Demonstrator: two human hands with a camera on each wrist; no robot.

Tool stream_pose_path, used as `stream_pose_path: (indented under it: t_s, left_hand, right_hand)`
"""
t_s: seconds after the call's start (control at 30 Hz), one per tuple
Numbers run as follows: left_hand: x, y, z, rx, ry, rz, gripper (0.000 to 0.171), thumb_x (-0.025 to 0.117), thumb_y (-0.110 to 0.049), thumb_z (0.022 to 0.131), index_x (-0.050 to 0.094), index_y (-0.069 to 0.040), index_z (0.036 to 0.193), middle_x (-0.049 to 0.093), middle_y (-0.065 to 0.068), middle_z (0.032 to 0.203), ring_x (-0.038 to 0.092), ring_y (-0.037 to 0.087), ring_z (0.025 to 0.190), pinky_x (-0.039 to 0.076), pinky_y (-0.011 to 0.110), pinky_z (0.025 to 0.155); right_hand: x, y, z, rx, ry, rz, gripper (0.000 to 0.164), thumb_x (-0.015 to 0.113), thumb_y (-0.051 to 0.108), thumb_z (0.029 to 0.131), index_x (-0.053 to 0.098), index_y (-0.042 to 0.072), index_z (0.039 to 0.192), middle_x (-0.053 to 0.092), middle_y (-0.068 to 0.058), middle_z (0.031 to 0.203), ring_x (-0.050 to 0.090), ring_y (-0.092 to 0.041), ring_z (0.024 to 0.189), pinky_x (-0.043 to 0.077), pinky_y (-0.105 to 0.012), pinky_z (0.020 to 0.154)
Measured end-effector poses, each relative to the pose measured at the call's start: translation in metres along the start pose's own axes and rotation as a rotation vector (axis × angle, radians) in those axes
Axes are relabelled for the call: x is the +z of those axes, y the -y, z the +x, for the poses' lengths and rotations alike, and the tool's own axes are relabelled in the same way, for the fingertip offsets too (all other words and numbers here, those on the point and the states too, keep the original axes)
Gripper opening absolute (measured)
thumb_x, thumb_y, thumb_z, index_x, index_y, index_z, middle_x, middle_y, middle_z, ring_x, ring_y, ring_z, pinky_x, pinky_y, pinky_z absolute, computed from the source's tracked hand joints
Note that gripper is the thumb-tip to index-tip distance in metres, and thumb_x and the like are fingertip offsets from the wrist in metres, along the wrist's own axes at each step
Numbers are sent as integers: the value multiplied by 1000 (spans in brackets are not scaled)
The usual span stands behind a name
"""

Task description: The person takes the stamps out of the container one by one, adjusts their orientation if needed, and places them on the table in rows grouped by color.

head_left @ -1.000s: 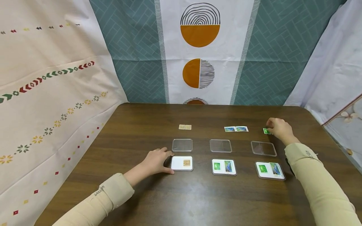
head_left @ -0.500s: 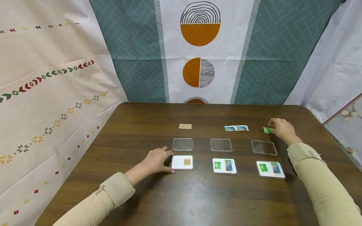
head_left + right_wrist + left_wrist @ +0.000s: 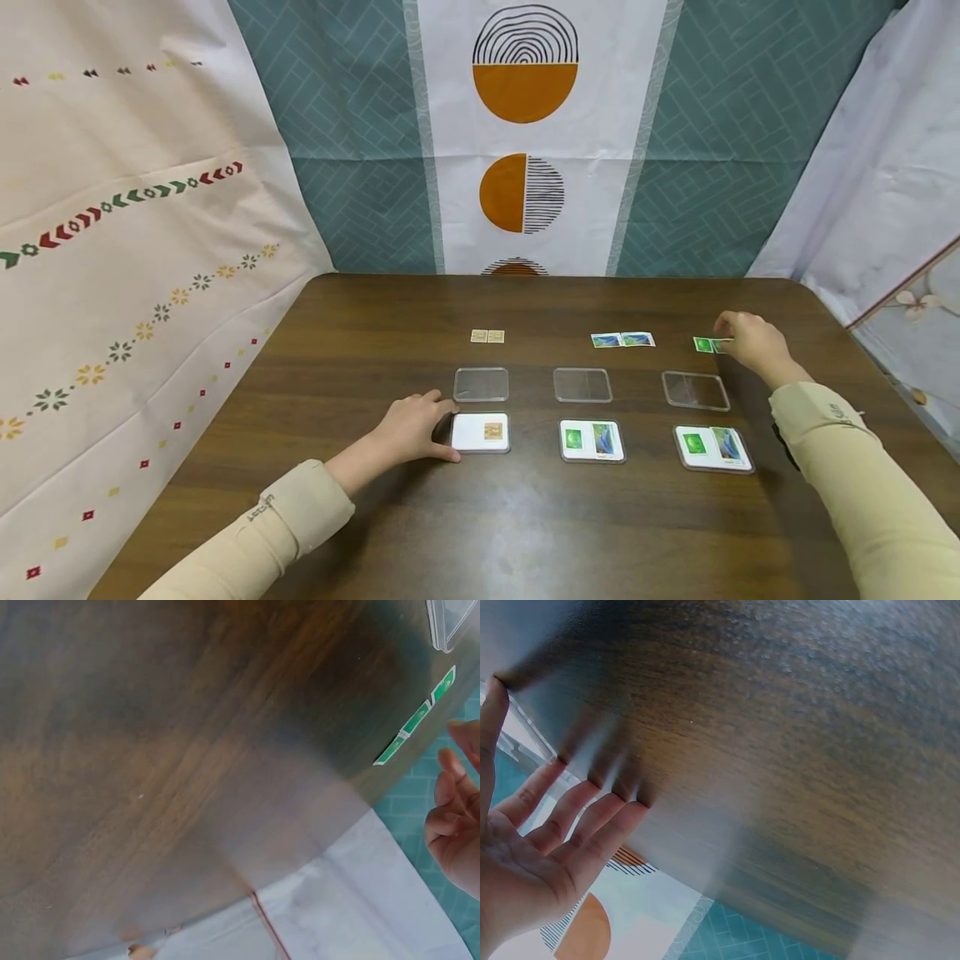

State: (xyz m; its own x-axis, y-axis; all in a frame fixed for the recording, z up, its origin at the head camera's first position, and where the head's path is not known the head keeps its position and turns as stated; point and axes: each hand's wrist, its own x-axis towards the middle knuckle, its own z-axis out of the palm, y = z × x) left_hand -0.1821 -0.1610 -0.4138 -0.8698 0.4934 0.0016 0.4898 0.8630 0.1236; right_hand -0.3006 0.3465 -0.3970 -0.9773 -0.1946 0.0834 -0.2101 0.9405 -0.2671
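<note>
Head view, what has changed: the right hand [image 3: 756, 343] sits slightly farther right along the row of green stamps [image 3: 416, 718] than half a second ago, so part of a second stamp now shows beside the first.
Meaning for the stamps: likely a small adjustment at the row, since no case has gained a stamp.
Right fingers: bent, tips close together beside the second green stamp; nothing shows between them, but the hand is cut off in its wrist view, so I cannot tell whether they pinch anything.
Left hand [image 3: 412, 427]: holds the left case [image 3: 468, 433] at its left edge, thumb at the near corner, index finger at the far one, other fingers slightly spread.
Left case contents: one brown stamp [image 3: 492, 431] on the right half, bare white beside it.
Middle case [image 3: 588, 457] and right case [image 3: 712, 464]: a green stamp and a landscape stamp in each.
Behind the cases: three clear covers [image 3: 582, 386], then a brown pair [image 3: 487, 336] and a landscape pair [image 3: 622, 340].
Hidden: the third green stamp, seen only from the right wrist.
Hard to make out: the clear covers' depth; most of the left case from the left wrist.
</note>
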Motion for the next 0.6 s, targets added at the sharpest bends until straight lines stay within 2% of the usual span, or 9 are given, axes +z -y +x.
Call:
stream_pose_path:
  t_s: [0.4, 0.6]
  left_hand:
    - [-1, 0, 1, -4, 10, -7, 70, 81, -53, 61, 65, -10, 114, 60, 7, 93, 59, 25, 76, 49, 43, 66]
    - [1, 0, 1, 10, -2, 7, 70, 81, -53, 61, 65, -10, 113, 60, 6, 93, 60, 25, 76, 49, 43, 66]
  right_hand:
    - [-2, 5, -7, -6, 5, 21, 20, 61, 5, 79, 59, -6, 96, 61, -25, 84, 60, -39, 74, 44, -50, 58]
    - [-8, 7, -9, -19, 11, 7, 18, 62, 5, 80, 60, -5, 94, 58, -17, 77, 55, -30, 66, 42, -44, 54]
